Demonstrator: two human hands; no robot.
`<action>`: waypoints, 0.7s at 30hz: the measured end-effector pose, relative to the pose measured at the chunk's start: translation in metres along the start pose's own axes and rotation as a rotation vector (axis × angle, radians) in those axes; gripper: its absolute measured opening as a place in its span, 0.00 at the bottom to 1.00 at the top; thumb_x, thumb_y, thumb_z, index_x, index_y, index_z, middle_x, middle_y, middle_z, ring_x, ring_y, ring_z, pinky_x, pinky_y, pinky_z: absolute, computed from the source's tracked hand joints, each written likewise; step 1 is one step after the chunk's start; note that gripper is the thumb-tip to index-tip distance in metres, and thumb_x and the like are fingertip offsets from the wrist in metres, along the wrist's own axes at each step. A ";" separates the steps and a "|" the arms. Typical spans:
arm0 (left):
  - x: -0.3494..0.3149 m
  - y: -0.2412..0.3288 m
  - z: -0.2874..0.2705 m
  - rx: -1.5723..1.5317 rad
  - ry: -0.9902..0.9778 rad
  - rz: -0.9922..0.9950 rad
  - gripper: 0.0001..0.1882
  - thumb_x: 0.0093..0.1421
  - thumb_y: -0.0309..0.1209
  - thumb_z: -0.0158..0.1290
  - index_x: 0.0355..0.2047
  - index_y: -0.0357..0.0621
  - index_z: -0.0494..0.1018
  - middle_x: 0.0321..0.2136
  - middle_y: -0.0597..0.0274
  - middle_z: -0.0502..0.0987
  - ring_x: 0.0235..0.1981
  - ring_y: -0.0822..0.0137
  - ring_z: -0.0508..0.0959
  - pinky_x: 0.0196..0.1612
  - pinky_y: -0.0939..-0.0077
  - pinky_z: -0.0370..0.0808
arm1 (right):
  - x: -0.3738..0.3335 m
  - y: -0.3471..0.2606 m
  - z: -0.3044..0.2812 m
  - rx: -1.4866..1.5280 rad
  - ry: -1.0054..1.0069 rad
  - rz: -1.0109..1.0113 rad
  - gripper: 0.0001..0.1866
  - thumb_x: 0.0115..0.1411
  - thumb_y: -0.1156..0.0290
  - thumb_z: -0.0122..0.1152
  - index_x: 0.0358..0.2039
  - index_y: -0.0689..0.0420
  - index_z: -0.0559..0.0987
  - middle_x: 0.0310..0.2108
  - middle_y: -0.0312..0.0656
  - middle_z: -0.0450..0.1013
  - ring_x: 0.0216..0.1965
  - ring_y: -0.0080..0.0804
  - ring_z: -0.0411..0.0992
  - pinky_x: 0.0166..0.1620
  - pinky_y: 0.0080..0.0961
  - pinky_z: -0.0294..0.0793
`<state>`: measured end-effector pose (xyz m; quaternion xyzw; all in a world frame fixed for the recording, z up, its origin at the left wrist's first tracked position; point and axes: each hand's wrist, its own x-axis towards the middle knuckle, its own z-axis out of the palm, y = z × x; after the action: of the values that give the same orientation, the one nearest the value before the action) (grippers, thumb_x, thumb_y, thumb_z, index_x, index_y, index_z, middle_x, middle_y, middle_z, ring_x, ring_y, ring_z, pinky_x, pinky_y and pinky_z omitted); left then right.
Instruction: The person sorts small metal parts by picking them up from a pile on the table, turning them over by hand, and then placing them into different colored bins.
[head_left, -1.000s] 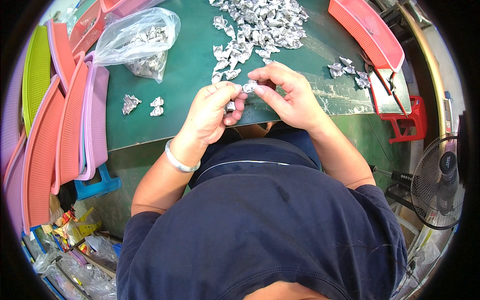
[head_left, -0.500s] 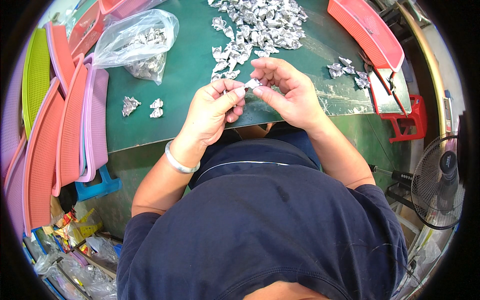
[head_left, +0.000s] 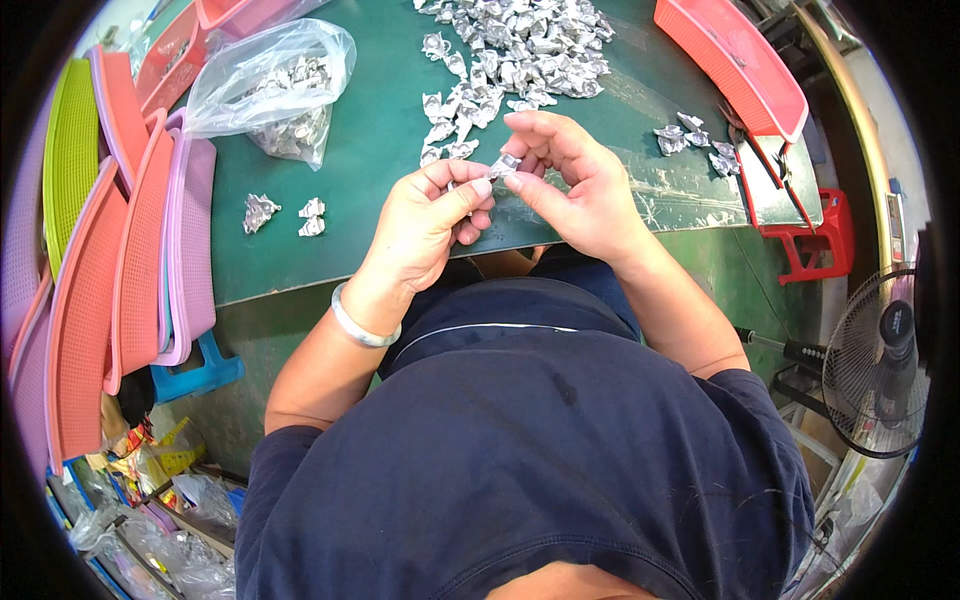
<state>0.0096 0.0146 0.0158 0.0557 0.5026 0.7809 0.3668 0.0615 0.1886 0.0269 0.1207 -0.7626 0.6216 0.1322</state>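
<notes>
– Where to look first?

– Near the middle of the frame, just above centre: see a small silver metal piece (head_left: 505, 165), held up over the near edge of the green table (head_left: 385, 70).

– Held how?

– Pinched at its left end by the left hand (head_left: 432, 215), thumb pressed down, other fingers curled under. Gripped from the right by the right hand (head_left: 575, 180), thumb against it, fingers bent in a looser curl.

– Any second piece inside those curled left fingers?

– Cannot tell; too well covered.

– And close around?

– Just above the hands, a few loose pieces, then up to the top edge of the frame a big heap (head_left: 530, 45) of the same silver kind. Left of centre, well apart from the left hand, a single piece (head_left: 261, 213) with another bit of metal (head_left: 312, 217) beside it. Right of centre, a small cluster (head_left: 672, 140).

– Further out?

– Upper left: a clear plastic bag (head_left: 215, 105), partly filled with silver pieces. Along the left edge: pink, purple and green baskets (head_left: 85, 330), stacked on their sides. Upper right: a pink basket (head_left: 715, 75), and just below it a tool with red handles (head_left: 765, 163). Below that, a red stool (head_left: 838, 215); at the right edge, a black fan (head_left: 870, 370).

– On the person?

– A pale bracelet (head_left: 358, 322) on the left wrist, and a dark blue shirt (head_left: 520, 450) across the lower middle.
</notes>
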 end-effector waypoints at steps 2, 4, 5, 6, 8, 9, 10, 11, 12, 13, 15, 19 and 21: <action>-0.001 0.001 0.002 -0.011 0.003 -0.023 0.07 0.57 0.27 0.51 0.36 0.38 0.71 0.24 0.64 0.74 0.22 0.76 0.72 0.22 0.87 0.67 | 0.000 -0.001 0.001 -0.073 0.007 -0.065 0.25 0.50 0.83 0.56 0.50 0.60 0.67 0.36 0.38 0.70 0.34 0.21 0.68 0.38 0.18 0.68; -0.003 0.003 0.006 -0.039 0.010 -0.053 0.07 0.57 0.26 0.50 0.37 0.39 0.71 0.25 0.63 0.74 0.23 0.74 0.73 0.22 0.85 0.67 | 0.000 -0.001 0.004 -0.161 0.024 -0.134 0.26 0.49 0.83 0.57 0.51 0.59 0.67 0.35 0.38 0.70 0.34 0.22 0.68 0.37 0.19 0.68; -0.002 0.003 0.005 -0.053 -0.001 -0.058 0.07 0.58 0.26 0.49 0.37 0.39 0.71 0.26 0.62 0.74 0.24 0.73 0.73 0.23 0.84 0.68 | 0.001 -0.002 0.004 -0.181 0.039 -0.154 0.26 0.48 0.82 0.58 0.50 0.58 0.67 0.35 0.39 0.71 0.33 0.24 0.69 0.36 0.19 0.69; -0.001 0.001 0.004 -0.067 -0.012 -0.063 0.08 0.58 0.27 0.48 0.37 0.39 0.71 0.26 0.62 0.74 0.24 0.73 0.74 0.23 0.84 0.68 | 0.002 -0.003 0.005 -0.200 0.053 -0.174 0.26 0.46 0.81 0.59 0.49 0.57 0.68 0.34 0.39 0.71 0.32 0.26 0.69 0.35 0.20 0.69; 0.000 0.001 0.003 -0.091 -0.025 -0.074 0.08 0.59 0.27 0.47 0.37 0.38 0.71 0.27 0.62 0.75 0.25 0.73 0.74 0.24 0.84 0.68 | 0.002 -0.004 0.005 -0.231 0.064 -0.202 0.27 0.45 0.81 0.60 0.48 0.56 0.69 0.34 0.40 0.72 0.31 0.29 0.70 0.33 0.21 0.70; 0.000 0.001 0.002 -0.102 -0.027 -0.080 0.08 0.59 0.28 0.46 0.38 0.38 0.71 0.27 0.62 0.74 0.25 0.73 0.74 0.24 0.84 0.68 | 0.002 -0.004 0.005 -0.242 0.059 -0.210 0.27 0.45 0.80 0.61 0.48 0.56 0.69 0.34 0.40 0.72 0.31 0.30 0.70 0.33 0.22 0.70; 0.000 0.001 0.002 -0.113 -0.028 -0.086 0.09 0.60 0.28 0.46 0.38 0.38 0.71 0.28 0.62 0.74 0.25 0.73 0.74 0.24 0.84 0.68 | 0.002 -0.004 0.005 -0.253 0.055 -0.217 0.27 0.45 0.80 0.61 0.48 0.56 0.69 0.34 0.41 0.72 0.31 0.31 0.70 0.33 0.23 0.71; 0.000 0.001 0.002 -0.129 -0.043 -0.083 0.09 0.60 0.28 0.46 0.38 0.38 0.70 0.28 0.62 0.74 0.25 0.72 0.74 0.24 0.84 0.68 | 0.001 -0.005 0.005 -0.258 0.054 -0.221 0.27 0.44 0.80 0.61 0.48 0.56 0.69 0.34 0.41 0.72 0.31 0.32 0.70 0.32 0.23 0.70; 0.000 0.001 0.002 -0.145 -0.058 -0.081 0.09 0.60 0.29 0.46 0.39 0.38 0.70 0.28 0.62 0.74 0.26 0.72 0.73 0.25 0.83 0.68 | 0.001 -0.005 0.004 -0.263 0.054 -0.225 0.27 0.44 0.80 0.61 0.48 0.56 0.69 0.34 0.40 0.72 0.32 0.32 0.70 0.32 0.23 0.70; 0.000 0.001 0.001 -0.160 -0.072 -0.079 0.09 0.60 0.29 0.45 0.39 0.38 0.70 0.28 0.62 0.74 0.26 0.72 0.73 0.25 0.83 0.68 | 0.001 -0.005 0.004 -0.269 0.053 -0.229 0.28 0.44 0.80 0.61 0.49 0.55 0.69 0.34 0.40 0.72 0.32 0.32 0.70 0.32 0.23 0.70; 0.000 0.001 0.001 -0.169 -0.071 -0.079 0.09 0.60 0.29 0.45 0.39 0.39 0.69 0.28 0.62 0.73 0.26 0.72 0.73 0.25 0.83 0.68 | 0.001 -0.005 0.005 -0.276 0.054 -0.236 0.28 0.44 0.80 0.61 0.49 0.55 0.68 0.34 0.40 0.72 0.32 0.32 0.69 0.32 0.23 0.70; 0.000 0.002 0.001 -0.181 -0.062 -0.084 0.09 0.60 0.30 0.46 0.39 0.40 0.69 0.28 0.62 0.73 0.27 0.71 0.73 0.26 0.83 0.68 | 0.001 -0.006 0.004 -0.270 0.059 -0.216 0.28 0.44 0.80 0.60 0.49 0.55 0.68 0.34 0.40 0.72 0.32 0.32 0.69 0.32 0.23 0.70; -0.001 0.003 0.002 -0.187 -0.045 -0.083 0.09 0.60 0.29 0.47 0.39 0.40 0.69 0.28 0.62 0.73 0.27 0.71 0.72 0.26 0.83 0.67 | 0.001 -0.005 0.004 -0.264 0.061 -0.214 0.28 0.44 0.80 0.60 0.49 0.54 0.68 0.34 0.40 0.72 0.32 0.32 0.69 0.32 0.23 0.70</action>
<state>0.0096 0.0151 0.0192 0.0179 0.4212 0.8070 0.4137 0.0619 0.1837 0.0316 0.1641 -0.8159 0.5019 0.2354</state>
